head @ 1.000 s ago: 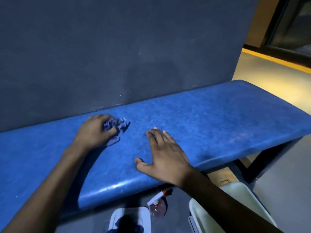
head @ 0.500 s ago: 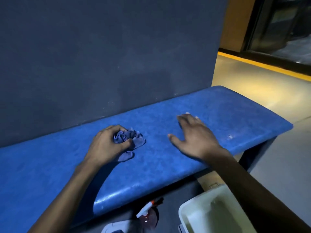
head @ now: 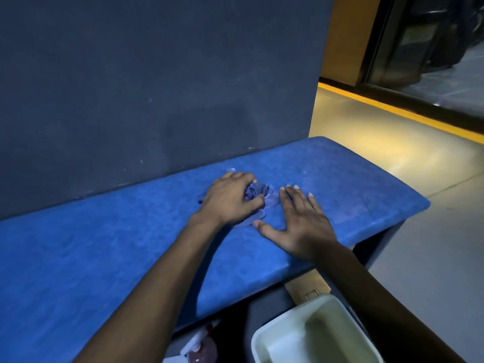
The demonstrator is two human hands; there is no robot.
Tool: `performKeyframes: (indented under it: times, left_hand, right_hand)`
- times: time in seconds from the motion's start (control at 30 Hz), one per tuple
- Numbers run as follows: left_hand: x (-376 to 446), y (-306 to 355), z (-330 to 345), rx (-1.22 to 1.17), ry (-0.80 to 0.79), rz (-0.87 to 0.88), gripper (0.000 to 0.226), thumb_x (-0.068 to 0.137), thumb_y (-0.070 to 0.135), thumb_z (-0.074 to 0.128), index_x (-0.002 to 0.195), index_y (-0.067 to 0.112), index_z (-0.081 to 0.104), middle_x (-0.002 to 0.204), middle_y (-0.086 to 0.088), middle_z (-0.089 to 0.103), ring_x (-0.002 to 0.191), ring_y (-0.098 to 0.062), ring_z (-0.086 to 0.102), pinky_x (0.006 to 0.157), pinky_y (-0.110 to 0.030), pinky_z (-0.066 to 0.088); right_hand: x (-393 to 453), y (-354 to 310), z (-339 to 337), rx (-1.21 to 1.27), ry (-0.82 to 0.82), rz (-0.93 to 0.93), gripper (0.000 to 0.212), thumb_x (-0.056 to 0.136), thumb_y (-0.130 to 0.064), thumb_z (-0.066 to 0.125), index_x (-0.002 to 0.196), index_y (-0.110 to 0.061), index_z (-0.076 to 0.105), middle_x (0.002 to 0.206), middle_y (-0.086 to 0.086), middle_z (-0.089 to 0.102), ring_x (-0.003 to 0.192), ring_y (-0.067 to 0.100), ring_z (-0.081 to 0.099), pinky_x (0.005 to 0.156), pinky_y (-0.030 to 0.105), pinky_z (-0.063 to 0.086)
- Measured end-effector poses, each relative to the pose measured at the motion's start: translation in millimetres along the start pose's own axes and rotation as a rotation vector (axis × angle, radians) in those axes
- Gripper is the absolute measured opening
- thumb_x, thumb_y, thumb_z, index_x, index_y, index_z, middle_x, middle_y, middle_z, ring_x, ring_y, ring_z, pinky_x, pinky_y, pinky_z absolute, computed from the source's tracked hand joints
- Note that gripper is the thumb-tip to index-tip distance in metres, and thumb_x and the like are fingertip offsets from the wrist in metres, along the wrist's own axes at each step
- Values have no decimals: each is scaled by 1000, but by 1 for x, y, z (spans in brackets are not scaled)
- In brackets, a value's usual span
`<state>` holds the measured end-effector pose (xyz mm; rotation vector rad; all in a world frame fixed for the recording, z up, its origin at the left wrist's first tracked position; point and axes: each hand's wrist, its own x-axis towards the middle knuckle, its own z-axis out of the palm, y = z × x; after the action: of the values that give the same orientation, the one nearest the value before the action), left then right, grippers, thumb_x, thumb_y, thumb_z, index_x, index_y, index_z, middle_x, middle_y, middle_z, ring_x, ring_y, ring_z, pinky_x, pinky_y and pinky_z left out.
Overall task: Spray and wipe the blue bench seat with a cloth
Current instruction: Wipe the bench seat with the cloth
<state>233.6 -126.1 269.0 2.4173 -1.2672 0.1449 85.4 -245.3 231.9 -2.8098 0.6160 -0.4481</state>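
The blue bench seat point(head: 104, 247) runs from the lower left to the right, against a dark wall. My left hand point(head: 230, 197) presses a crumpled blue-purple cloth point(head: 258, 192) onto the seat near its back edge, fingers closed around it. My right hand point(head: 298, 221) lies flat on the seat just right of the cloth, fingers spread, holding nothing. A spray bottle point(head: 200, 347) with a white and red head stands on the floor under the seat's front edge, partly hidden.
A white plastic bin point(head: 314, 334) stands on the floor below the bench at the lower right. The dark wall point(head: 157, 87) rises right behind the seat. Past the seat's right end lies a shiny floor point(head: 379, 142) with a yellow stripe.
My left hand has slid the cloth rightward along the seat. The right hand has come back beside the cloth. The view has shifted right, bringing the bench's end closer.
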Motion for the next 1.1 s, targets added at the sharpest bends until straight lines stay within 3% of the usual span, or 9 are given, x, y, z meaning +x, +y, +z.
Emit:
performKeyframes:
  times: [0.13,0.3,0.47,0.53,0.6,0.77,0.87,1.0,1.1]
  left_hand:
    - [-42,-26,-14,-49,-33,59,27,77,50,67,93,31,58,96,9,66,103,-14,55,80,-27,39]
    - [0,-40,-14,12,-18,-5,44,78,63,48,101,27,61,101,1,68,104,-27,60,91,-40,48]
    - [3,-20,-4,-6,-10,30,39,82,58,54,104,27,61,102,2,68,106,-25,60,98,-40,47]
    - [-20,-28,-12,-28,-24,120,29,85,52,65,99,27,61,94,7,66,99,-16,60,99,-25,43]
    - [-38,-44,-22,-36,-52,148,24,86,46,70,97,26,63,93,10,63,93,-8,53,88,-6,33]
    - [-12,-56,-16,17,72,-34,40,82,64,53,99,29,63,95,8,67,103,-23,62,82,-35,48]
    - [7,-34,-5,-47,59,9,49,88,73,50,120,37,60,119,13,72,116,-16,63,96,-40,50]
    - [-18,-24,-9,-77,-20,186,40,95,64,53,123,37,65,118,13,70,116,-8,61,112,-33,39]
    - [-48,-39,-21,-88,-45,260,31,92,55,62,110,32,71,108,12,71,108,-7,62,106,-24,39]
  right_hand:
    - [-1,0,-3,12,-30,-21,125,64,-91,25,157,-8,20,166,7,17,154,17,5,125,39,0]
    - [1,-1,-9,-7,-140,0,116,76,-89,34,159,-13,7,168,2,1,153,12,-10,124,37,-8]
    - [1,0,-9,-24,-168,-5,113,78,-87,30,159,-13,5,168,2,-1,153,11,-12,124,37,-10]
    - [0,2,-8,-23,-158,-23,112,75,-86,20,159,-14,4,169,2,-1,153,12,-12,123,37,-10]
    - [-1,4,-7,-30,-170,-41,109,74,-81,13,159,-14,2,169,3,-3,153,13,-12,124,38,-9]
    - [-1,3,-9,-57,-188,-41,97,87,-76,25,159,-16,1,168,1,-6,153,13,-15,123,39,-9]
    - [-1,3,-9,-60,-187,-36,102,80,-80,16,160,-18,2,168,0,-5,153,12,-14,124,39,-9]
    - [-2,3,-8,-56,-174,-37,107,73,-80,11,160,-18,5,169,1,-2,153,13,-12,124,39,-8]
    - [-2,2,-9,-52,-186,-41,108,71,-80,8,160,-19,4,168,0,-5,153,12,-14,124,39,-8]
